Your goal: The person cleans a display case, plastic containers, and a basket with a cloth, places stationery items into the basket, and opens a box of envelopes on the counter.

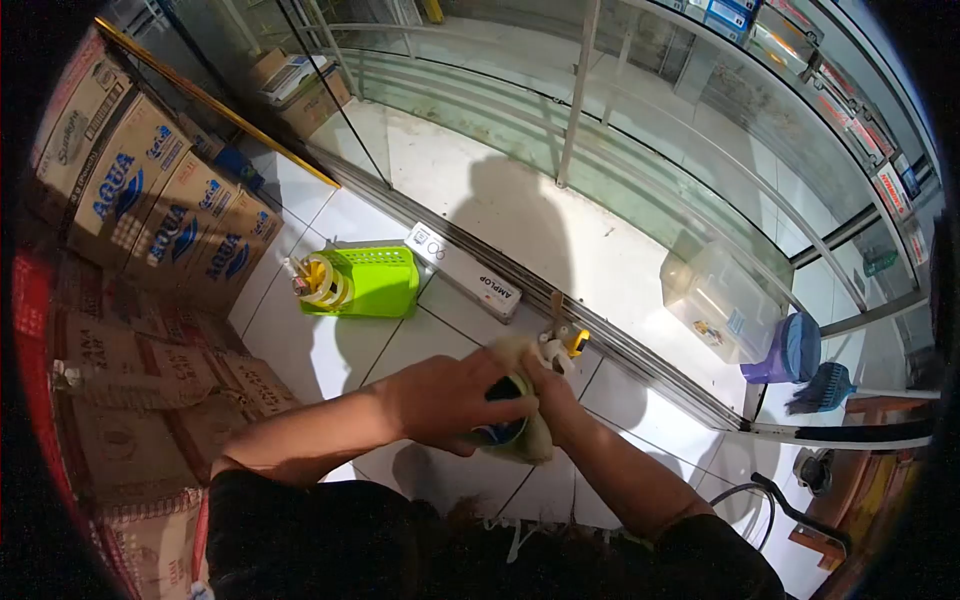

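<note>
in the head view, the left hand (455, 400) curls round a dark can (507, 395), seemingly steadying it against a cloth (538, 440) over the tiles (400, 355); the right hand (552, 390) is bent beside it, its hold unclear. stacked boxes (125, 190) read "aqua"; a long carton (463, 272), "amplop".

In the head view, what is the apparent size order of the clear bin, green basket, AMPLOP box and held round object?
1. Clear bin
2. Green basket
3. AMPLOP box
Not ranked: held round object, partly covered and nearer the camera.
</note>
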Demonstrator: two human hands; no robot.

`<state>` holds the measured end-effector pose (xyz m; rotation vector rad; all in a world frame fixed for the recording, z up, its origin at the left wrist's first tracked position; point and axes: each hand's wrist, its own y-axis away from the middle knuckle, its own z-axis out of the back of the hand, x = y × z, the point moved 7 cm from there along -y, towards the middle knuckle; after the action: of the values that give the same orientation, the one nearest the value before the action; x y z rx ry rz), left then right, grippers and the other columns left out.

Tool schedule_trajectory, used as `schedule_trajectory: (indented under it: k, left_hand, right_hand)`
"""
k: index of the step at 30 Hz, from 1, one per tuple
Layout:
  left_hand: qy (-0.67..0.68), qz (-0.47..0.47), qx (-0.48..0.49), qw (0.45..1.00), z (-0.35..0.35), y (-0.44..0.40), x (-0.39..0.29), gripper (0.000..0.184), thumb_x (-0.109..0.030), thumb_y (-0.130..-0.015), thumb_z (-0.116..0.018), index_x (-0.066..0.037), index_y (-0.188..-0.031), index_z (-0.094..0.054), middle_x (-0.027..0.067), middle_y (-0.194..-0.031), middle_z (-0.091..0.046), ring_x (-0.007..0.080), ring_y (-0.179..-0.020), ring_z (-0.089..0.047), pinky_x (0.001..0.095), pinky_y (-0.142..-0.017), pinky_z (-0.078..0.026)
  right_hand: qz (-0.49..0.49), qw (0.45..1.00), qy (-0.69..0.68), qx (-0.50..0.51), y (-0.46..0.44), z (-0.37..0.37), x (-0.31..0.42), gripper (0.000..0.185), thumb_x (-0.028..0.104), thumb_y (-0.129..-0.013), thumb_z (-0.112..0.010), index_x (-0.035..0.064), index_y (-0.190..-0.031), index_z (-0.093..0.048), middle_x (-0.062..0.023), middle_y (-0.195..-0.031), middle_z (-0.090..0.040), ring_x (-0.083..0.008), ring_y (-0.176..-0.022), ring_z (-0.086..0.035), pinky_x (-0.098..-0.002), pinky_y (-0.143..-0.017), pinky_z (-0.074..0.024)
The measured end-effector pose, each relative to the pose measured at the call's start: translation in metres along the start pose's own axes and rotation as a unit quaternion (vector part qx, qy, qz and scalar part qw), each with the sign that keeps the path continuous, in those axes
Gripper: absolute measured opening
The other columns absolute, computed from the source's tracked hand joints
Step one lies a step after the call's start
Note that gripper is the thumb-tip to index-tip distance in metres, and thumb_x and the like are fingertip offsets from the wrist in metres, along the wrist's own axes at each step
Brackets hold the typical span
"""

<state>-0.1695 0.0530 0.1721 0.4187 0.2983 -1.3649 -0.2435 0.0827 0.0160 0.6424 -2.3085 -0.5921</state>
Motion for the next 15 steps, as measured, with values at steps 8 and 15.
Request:
schedule_trajectory:
  k: [8,15]
  left_hand:
    - [0.012,-0.005,0.104,0.994,-0.048,0.014,0.003,0.082,-0.026,-0.052,-0.076,-0.027,-0.124,-0.037,0.0200,-0.119,-0.036,0.0362,-0.108,-0.041,0.0405,-0.077,-0.048]
    - [0.027,0.116,0.137,0.983,-0.118,-0.002,0.098,0.084,-0.028,-0.052,-0.076,-0.024,-0.126,-0.036,0.0190,-0.119,-0.035,0.0353,-0.108,-0.042,0.0411,-0.083,-0.046]
  right_hand:
    - [-0.102,0.875,0.472,-0.028,0.020,0.011,-0.012,0.056,0.048,-0.082,-0.048,-0.0056,-0.099,-0.056,-0.0203,-0.089,-0.061,-0.0311,-0.082,-0.060,-0.0392,-0.072,-0.0468]
    - [-0.164,0.815,0.547,-0.097,0.028,0.119,-0.079,0.056,0.052,-0.078,-0.052,-0.0020,-0.090,-0.060,-0.0126,-0.083,-0.062,-0.0201,-0.077,-0.059,-0.0321,-0.069,-0.0464]
